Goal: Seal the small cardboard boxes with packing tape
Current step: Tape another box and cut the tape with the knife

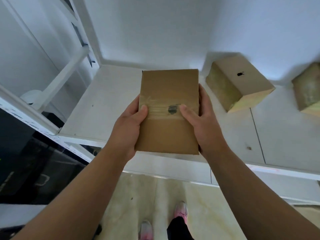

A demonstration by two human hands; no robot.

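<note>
The person stands at a white worktop (pixel 107 101) and holds one cardboard box (pixel 167 82) in front of the body, above the worktop's near edge and clear of its surface. The box is flat and rectangular, long axis pointing away from the person, broad face up.

- Left hand (pixel 128 122): grips the left side edge of the box. The thumb lies flat on the top face; the fingers pass under the box and are hidden.
- Right hand (pixel 203 122): grips the right side edge. The thumb lies on the top face, and the fingers wrap round the edge, with their backs visible alongside it.
- Tape: a band of clear tape (pixel 155 110) runs across the top face from side to side, between the two thumbs. A dark mark (pixel 172 110) shows under it, just beside the right thumb.

Two further boxes rest on the worktop to the right, well apart from the held one. The second box (pixel 242 80) sits tilted in the view, with a small dark spot on its upper face. The third box (pixel 310 89) is cut by the frame edge and blurred — its closure cannot be told.

A white frame (pixel 69 66) of bars stands at the left end of the worktop. Below, a pale floor (pixel 155 191) and the person's pink shoes (pixel 181 210) are visible.
</note>
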